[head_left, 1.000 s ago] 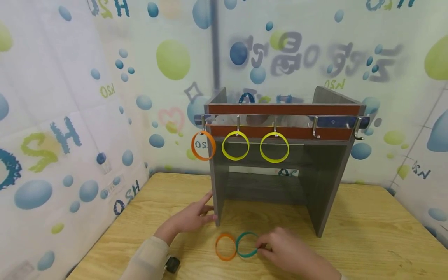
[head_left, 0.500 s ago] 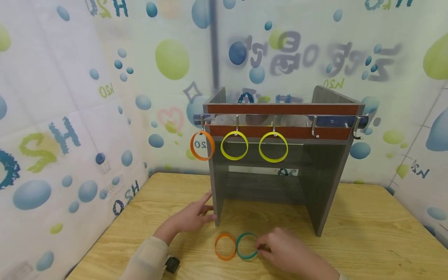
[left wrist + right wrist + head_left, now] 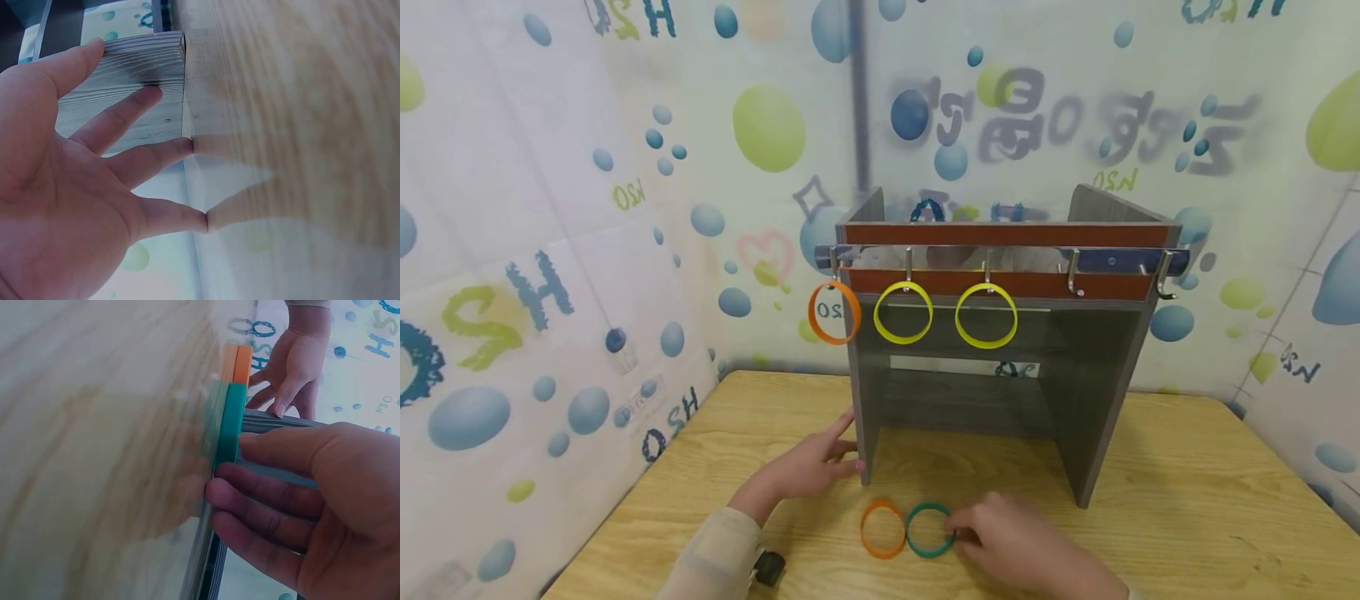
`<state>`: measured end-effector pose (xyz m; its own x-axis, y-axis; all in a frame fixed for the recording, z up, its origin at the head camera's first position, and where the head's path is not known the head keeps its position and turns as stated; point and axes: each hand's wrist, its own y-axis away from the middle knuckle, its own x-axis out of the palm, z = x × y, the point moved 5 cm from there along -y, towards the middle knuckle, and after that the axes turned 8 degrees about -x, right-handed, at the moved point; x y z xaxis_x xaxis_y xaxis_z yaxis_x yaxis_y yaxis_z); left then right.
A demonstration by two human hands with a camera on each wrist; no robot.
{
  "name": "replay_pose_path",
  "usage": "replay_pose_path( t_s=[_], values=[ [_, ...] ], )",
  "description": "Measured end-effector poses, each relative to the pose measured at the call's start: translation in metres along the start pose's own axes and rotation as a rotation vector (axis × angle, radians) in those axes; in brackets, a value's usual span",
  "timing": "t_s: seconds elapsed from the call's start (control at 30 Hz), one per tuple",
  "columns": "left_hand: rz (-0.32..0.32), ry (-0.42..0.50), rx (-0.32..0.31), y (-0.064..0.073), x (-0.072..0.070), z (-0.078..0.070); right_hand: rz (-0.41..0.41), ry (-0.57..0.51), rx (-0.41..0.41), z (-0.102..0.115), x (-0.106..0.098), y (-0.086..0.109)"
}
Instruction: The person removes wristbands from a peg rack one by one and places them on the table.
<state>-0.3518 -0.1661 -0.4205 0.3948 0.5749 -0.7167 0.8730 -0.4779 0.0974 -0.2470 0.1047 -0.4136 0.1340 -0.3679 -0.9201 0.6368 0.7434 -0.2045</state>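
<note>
A teal ring (image 3: 912, 540) lies flat on the wooden table beside an orange ring (image 3: 882, 529), their edges close together. My right hand (image 3: 1026, 542) pinches the teal ring's right side between thumb and fingertips. In the right wrist view, the teal ring (image 3: 231, 422) shows edge-on at those fingertips, the orange one behind it. My left hand (image 3: 808, 467) is spread against the grey shelf unit's left panel (image 3: 867, 417); the left wrist view shows its fingertips on that panel and on the table.
A metal hook rail (image 3: 1030, 259) runs across the unit's front. From its hooks hang an orange ring (image 3: 858, 312) and two yellow rings (image 3: 932, 315) (image 3: 1017, 315); two hooks at the right (image 3: 1074, 273) hold nothing. A patterned curtain (image 3: 700, 167) stands behind the table (image 3: 1210, 500).
The teal ring has shifted very slightly toward the near right at my right fingertips. My left hand stays against the panel, and the hanging rings keep their places.
</note>
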Motion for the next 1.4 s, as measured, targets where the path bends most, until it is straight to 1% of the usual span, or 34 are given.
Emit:
replay_pose_path(
  t_s=[0.13,0.23,0.33,0.5,0.57,0.6,0.73,0.77,0.83,0.9,1.0,1.13,1.27,1.4],
  values=[
    [0.003,0.006,0.001,0.001,0.000,-0.001,-0.012,0.006,0.007,0.000,-0.001,0.001],
    [0.009,0.017,0.003,0.001,0.000,0.000,-0.040,0.013,-0.001,0.000,-0.005,0.002],
    [0.011,0.022,0.005,0.000,0.000,0.000,-0.102,0.063,-0.018,0.002,-0.016,0.002],
    [0.001,0.007,0.005,0.000,-0.001,-0.001,-0.247,0.205,-0.022,0.008,-0.043,0.004],
    [0.000,0.005,0.010,0.000,-0.001,-0.002,-0.349,0.267,-0.045,0.012,-0.058,0.005],
    [0.001,0.006,0.013,0.000,-0.001,-0.002,-0.415,0.304,-0.070,0.014,-0.066,0.005],
    [-0.001,0.013,0.010,0.001,-0.002,-0.003,-0.714,0.455,-0.176,0.023,-0.103,0.007],
    [0.000,0.016,0.007,0.001,-0.003,-0.002,-0.774,0.483,-0.202,0.026,-0.111,0.008],
    [-0.003,0.018,0.001,0.001,-0.003,-0.002,-0.859,0.535,-0.230,0.031,-0.125,0.007],
    [-0.004,0.018,-0.004,0.001,-0.003,-0.001,-0.917,0.578,-0.251,0.035,-0.137,0.006],
    [-0.011,0.027,-0.008,0.001,-0.002,0.000,-0.945,0.653,-0.258,0.038,-0.150,0.001],
    [-0.013,0.035,-0.011,0.002,-0.002,0.000,-0.937,0.710,-0.270,0.039,-0.156,-0.004],
    [-0.012,0.040,-0.009,0.002,-0.002,-0.001,-0.938,0.714,-0.280,0.038,-0.157,-0.007],
    [-0.013,0.043,-0.009,0.002,-0.002,-0.001,-0.946,0.722,-0.270,0.039,-0.158,-0.008]
  ],
)
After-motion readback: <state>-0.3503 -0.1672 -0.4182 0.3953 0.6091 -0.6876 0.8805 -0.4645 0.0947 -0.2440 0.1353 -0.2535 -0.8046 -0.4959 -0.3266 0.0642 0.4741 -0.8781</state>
